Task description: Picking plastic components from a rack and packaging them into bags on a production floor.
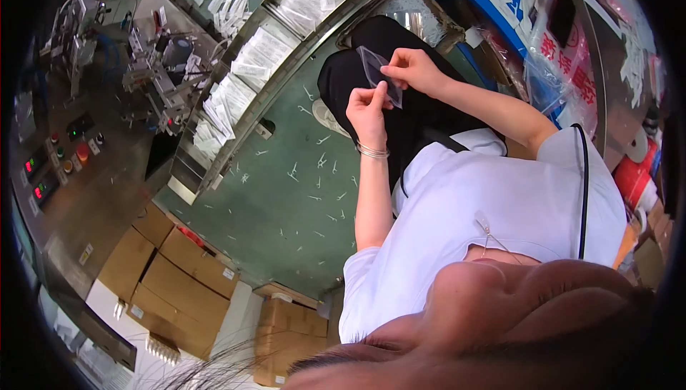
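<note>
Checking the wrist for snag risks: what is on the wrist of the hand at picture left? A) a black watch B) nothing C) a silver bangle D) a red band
C: a thin silver bangle circles the left hand's wrist, below the clear plastic bag it pinches.

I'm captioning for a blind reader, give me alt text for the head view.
Both hands, left hand and right hand, pinch a small clear plastic bag above the lap. Below lie a green floor, trays of white packets and cardboard boxes.
</note>
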A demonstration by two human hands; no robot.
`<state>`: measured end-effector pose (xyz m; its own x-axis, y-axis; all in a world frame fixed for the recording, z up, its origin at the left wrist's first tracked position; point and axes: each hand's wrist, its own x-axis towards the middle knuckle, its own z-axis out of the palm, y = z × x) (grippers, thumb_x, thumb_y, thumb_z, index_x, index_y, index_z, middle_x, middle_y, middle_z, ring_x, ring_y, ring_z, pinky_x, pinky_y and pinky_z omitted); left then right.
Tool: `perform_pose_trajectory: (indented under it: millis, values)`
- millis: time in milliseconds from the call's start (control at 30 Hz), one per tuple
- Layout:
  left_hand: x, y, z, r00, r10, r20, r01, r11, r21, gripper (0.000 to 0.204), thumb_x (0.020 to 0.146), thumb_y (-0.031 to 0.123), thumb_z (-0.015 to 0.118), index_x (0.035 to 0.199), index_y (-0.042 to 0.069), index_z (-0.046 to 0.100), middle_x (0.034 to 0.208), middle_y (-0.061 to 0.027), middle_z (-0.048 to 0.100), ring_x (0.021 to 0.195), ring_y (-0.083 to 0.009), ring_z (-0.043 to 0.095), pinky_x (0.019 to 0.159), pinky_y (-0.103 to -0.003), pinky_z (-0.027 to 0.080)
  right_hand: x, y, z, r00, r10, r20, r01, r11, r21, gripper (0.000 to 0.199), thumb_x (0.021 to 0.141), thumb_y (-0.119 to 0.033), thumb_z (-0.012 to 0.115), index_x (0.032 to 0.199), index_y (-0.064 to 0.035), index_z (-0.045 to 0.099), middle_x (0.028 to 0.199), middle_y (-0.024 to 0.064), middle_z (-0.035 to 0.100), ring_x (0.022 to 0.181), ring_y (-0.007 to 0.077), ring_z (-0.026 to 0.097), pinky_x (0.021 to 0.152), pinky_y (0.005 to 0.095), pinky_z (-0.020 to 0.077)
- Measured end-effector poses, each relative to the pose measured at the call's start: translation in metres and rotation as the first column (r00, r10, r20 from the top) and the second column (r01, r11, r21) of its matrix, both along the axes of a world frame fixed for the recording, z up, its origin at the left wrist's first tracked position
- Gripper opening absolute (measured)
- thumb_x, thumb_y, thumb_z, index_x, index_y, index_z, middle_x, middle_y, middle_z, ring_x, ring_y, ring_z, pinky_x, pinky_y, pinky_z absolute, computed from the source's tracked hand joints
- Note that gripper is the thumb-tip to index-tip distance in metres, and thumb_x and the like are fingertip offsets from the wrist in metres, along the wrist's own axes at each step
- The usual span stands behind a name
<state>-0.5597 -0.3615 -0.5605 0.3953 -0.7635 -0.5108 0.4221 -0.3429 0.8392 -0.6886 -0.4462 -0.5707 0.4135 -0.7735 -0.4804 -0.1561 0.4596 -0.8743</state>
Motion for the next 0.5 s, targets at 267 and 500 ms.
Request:
perform_pose_trajectory:
  millis: [267,500]
  values:
    - [0.006,0.015,-0.034,0.895,-0.046,0.444,0.033,0.999,0.039,0.026,0.083,0.011,0.064,0.065,0.005,0.047,0.052,-0.0015,0.051,0.045,-0.0070,0.048,0.041,-0.020,0.037,0.005,-0.062,0.036,0.931,0.067,-0.359,-0.289,0.737,-0.611,0.024,0.078,-0.018,0.068,0.090,0.0002,0.058,0.083,0.0098,0.061,0.068,0.0168,0.057,0.061,0.0268,0.0454]
    - [0.002,0.001,-0.039,0.824,-0.096,0.558,0.153,0.987,-0.056,0.030,0.084,0.013,0.065,0.061,0.005,0.047,0.050,-0.0001,0.048,0.043,-0.0060,0.044,0.041,-0.021,0.035,0.136,-0.155,0.006,0.720,0.009,-0.693,-0.384,0.838,-0.387,0.089,0.061,-0.047,0.079,0.120,0.0061,0.038,0.118,0.0225,0.050,0.110,0.0362,0.047,0.096,0.0396,0.0389]
